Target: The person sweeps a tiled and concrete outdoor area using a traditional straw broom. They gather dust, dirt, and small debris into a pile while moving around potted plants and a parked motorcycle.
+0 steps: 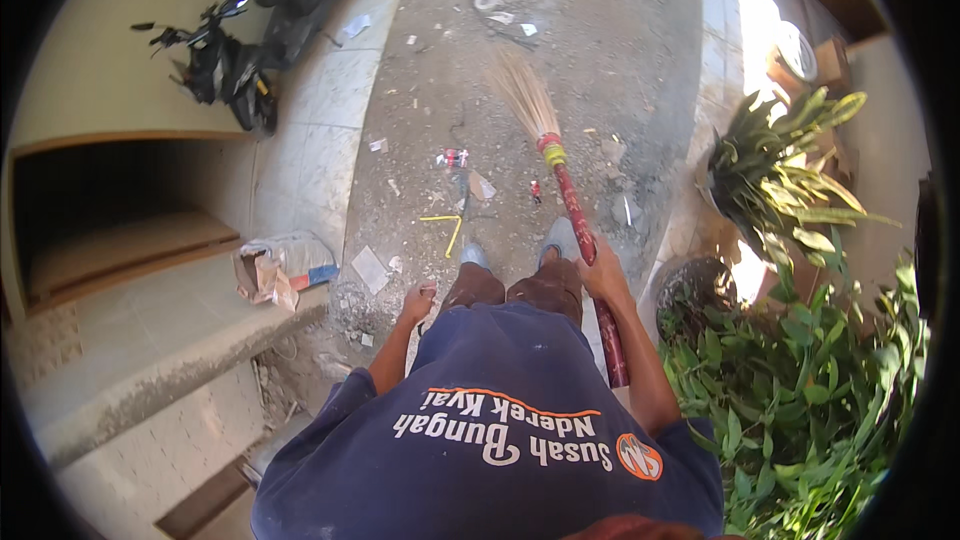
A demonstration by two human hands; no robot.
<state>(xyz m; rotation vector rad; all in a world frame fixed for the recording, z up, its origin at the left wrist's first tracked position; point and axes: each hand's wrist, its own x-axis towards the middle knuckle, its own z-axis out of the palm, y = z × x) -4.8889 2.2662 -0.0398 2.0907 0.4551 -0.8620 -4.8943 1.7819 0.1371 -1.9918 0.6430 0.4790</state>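
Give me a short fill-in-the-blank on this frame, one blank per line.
1. The right hand grips a ____ by its red handle.
2. The left hand holds ____.
3. The motorbike stands at the upper ____ of the view.
4. Potted plants stand on the person's ____ side.

Missing: broom; nothing; left; right

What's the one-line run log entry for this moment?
right hand: grips red broom handle | left hand: free at side | bristles: on dusty ground | litter: yellow strip, paper scrap
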